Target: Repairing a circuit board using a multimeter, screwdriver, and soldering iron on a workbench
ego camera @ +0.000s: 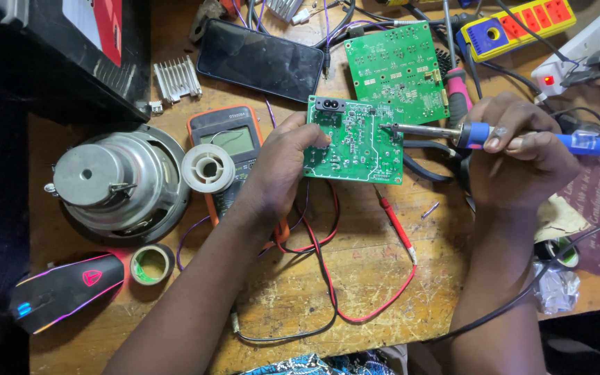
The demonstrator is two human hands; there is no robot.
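My left hand [280,167] grips the left edge of a small green circuit board [355,142], holding it tilted above the wooden table [369,278]. My right hand [519,156] holds a blue-handled soldering iron [484,134], whose metal tip touches the right part of that board. A second, larger green circuit board [397,69] lies flat just behind.
An orange multimeter [227,135] with red and black leads [328,278] lies under my left wrist. Left of it are a solder spool [207,168], a speaker driver [116,182], a tape roll [151,264] and a mouse [67,288]. A phone [260,59], a heatsink [176,78] and a power strip [522,24] sit at the back.
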